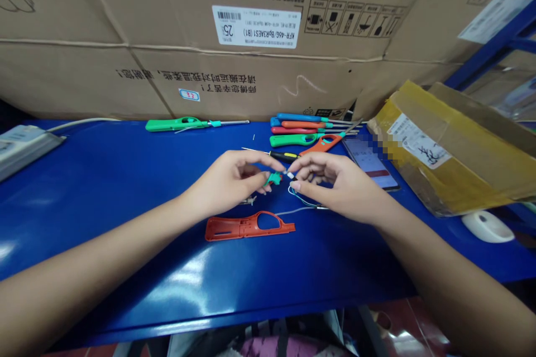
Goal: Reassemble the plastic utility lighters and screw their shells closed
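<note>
My left hand (232, 181) is closed on a small green plastic piece (274, 179), with some orange showing beside it. Facing it, my right hand (335, 181) pinches a small white-and-black part (291, 176) between thumb and fingers. The fingertips of both hands almost meet. Thin wires (298, 196) hang below the right fingers. Just in front of the hands lies an orange half shell of a stick lighter (243, 227), its hollow inside facing up. A small metal piece (250, 201) shows under the left hand, partly hidden.
Behind the hands lie a black-and-yellow screwdriver (285, 156), several coloured stick lighters (293, 139) and a green stick lighter (176, 124). A phone (371, 164), a taped carton (456, 150) and a white mouse (488, 227) are on the right. A power strip (25, 148) lies left; large cardboard (167, 11) stands behind.
</note>
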Demonstrator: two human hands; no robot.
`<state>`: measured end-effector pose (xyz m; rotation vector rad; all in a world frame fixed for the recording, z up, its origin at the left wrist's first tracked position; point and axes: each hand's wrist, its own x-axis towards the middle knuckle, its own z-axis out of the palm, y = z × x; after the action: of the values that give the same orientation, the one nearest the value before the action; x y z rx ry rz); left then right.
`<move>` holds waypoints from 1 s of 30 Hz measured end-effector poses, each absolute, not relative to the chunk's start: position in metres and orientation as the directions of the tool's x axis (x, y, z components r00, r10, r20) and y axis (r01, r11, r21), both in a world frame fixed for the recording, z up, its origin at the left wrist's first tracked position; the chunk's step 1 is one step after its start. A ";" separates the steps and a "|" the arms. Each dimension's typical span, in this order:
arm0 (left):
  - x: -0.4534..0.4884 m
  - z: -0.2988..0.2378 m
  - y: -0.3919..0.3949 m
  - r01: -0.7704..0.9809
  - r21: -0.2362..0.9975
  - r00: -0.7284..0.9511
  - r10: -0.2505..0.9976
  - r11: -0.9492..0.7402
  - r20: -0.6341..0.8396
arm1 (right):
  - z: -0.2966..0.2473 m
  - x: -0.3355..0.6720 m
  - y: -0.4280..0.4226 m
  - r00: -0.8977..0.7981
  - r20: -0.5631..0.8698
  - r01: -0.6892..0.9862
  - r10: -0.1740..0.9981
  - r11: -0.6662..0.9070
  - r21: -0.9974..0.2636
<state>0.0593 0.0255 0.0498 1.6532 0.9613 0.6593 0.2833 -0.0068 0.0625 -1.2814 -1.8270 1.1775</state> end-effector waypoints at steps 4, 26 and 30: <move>0.037 0.051 0.005 0.057 0.994 0.427 0.897 0.098 -0.113 | 0.058 0.280 -0.009 -0.309 0.028 0.426 0.951 0.165 -0.890; 0.027 0.033 -0.017 -0.014 0.999 0.270 0.962 -0.035 0.037 | 0.050 0.255 -0.023 -0.442 0.046 0.393 0.896 0.239 -0.888; 0.034 0.033 -0.023 0.009 0.999 0.242 0.970 -0.044 0.041 | 0.041 0.247 -0.030 -0.463 -0.069 0.331 0.884 0.100 -0.938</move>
<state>0.0344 -0.0228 0.0327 1.3558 1.0166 1.0509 0.2474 -0.0304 0.0412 -1.1848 -1.8549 1.3620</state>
